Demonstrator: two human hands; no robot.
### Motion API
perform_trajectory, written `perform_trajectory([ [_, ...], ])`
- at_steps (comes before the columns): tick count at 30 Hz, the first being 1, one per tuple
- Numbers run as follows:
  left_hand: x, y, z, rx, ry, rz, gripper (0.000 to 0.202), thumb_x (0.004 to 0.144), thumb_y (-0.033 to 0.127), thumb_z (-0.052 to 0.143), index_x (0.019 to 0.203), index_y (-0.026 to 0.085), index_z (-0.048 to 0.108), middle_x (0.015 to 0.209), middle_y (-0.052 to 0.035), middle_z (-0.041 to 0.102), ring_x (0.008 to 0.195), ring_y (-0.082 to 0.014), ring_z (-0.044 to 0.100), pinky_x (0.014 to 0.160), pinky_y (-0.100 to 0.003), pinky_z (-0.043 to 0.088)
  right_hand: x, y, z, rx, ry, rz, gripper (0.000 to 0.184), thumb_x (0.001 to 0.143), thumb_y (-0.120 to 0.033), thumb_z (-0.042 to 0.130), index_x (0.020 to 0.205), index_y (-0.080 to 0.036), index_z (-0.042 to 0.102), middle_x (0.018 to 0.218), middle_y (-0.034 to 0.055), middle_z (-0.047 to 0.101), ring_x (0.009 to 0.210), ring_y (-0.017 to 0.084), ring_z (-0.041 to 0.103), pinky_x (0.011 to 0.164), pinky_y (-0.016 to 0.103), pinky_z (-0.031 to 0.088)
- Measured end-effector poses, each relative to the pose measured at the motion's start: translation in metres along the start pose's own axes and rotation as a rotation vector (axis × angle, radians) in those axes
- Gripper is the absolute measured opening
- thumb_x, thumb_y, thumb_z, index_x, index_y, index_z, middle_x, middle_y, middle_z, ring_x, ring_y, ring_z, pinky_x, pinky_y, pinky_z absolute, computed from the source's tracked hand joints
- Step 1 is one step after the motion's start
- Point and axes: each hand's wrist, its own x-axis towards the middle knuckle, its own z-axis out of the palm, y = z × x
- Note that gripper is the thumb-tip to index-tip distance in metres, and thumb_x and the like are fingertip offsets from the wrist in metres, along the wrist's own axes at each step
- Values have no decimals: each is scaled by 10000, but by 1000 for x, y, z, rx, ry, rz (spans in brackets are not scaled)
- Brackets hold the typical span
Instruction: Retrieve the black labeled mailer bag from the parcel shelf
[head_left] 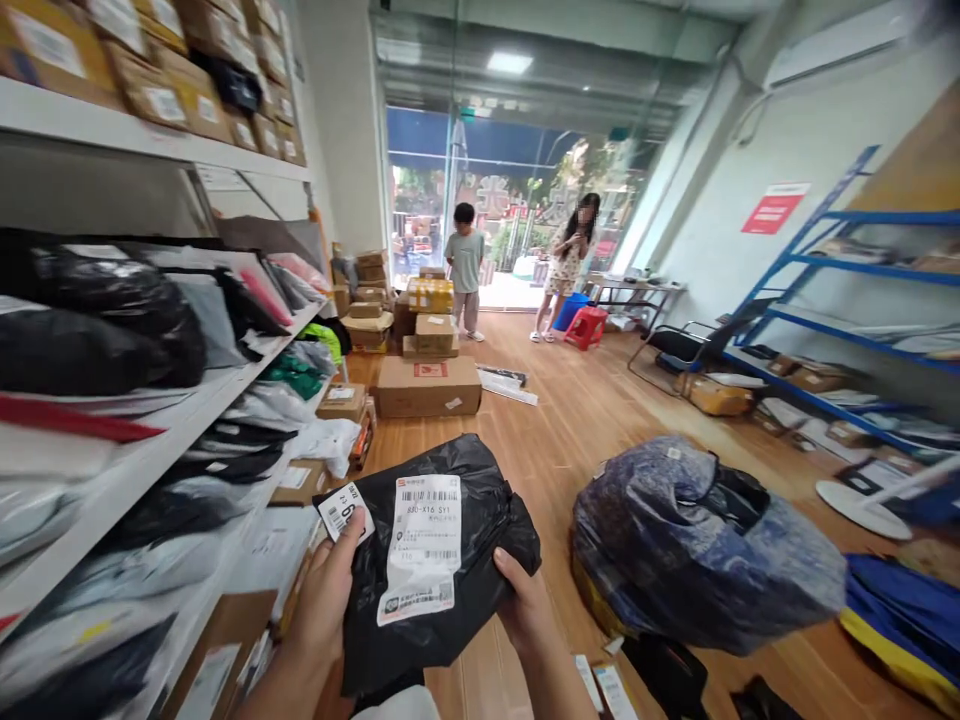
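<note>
Holding black parcel [487, 500] at lower center of frame, grasped at its left edge by left grip [332, 572], partly covering small white tag [337, 512], and at its right edge by right grip [525, 605]. Showing large white label [424, 545] face-up. Also seeing big dark-blue bag [667, 550] on floor [555, 430] at lower right, loaded shelves [90, 122] along left, brown carton [409, 390] near center.

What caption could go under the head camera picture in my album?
Left hand and right hand hold up a labelled black parcel beside packed shelves.
</note>
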Motion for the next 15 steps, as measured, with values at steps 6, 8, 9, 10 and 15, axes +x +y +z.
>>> perform_trajectory([
  [6, 100, 34, 100, 151, -331, -6, 661, 419, 467, 854, 939, 111, 654, 982, -129, 733, 985, -310, 666, 757, -309, 565, 110, -40, 1, 97, 213, -175, 698, 471, -389, 897, 1104, -176, 694, 989, 107, 745, 1010, 344, 666, 952, 508, 511],
  [8, 125, 49, 140, 212, -437, 36, 584, 406, 369, 854, 884, 100, 652, 887, -115, 745, 871, -280, 691, 709, -290, 566, 145, -61, 6, 115, 248, -247, 666, 503, -378, 886, 1108, -178, 692, 1019, 107, 739, 1027, 336, 660, 962, 498, 505],
  [9, 136, 57, 160, 224, -463, 44, 547, 426, 358, 839, 870, 99, 650, 858, -106, 747, 825, -265, 695, 697, -288, 566, 162, -73, 8, 121, 260, -281, 660, 517, -374, 882, 1118, -180, 688, 1036, 108, 736, 1036, 331, 657, 966, 491, 504],
  [10, 147, 65, 181, 233, -491, 45, 523, 452, 359, 824, 867, 96, 649, 843, -99, 748, 794, -255, 695, 689, -289, 565, 177, -85, 9, 122, 273, -304, 664, 518, -370, 882, 1123, -182, 685, 1044, 109, 734, 1039, 328, 657, 965, 485, 505],
  [15, 204, 86, 287, 334, -645, -53, 604, 387, 355, 861, 877, 95, 621, 842, -95, 748, 788, -258, 696, 688, -302, 570, 239, -139, -6, 156, 416, -384, 625, 528, -368, 877, 1091, -169, 693, 1045, 117, 732, 1045, 327, 654, 937, 476, 521],
])
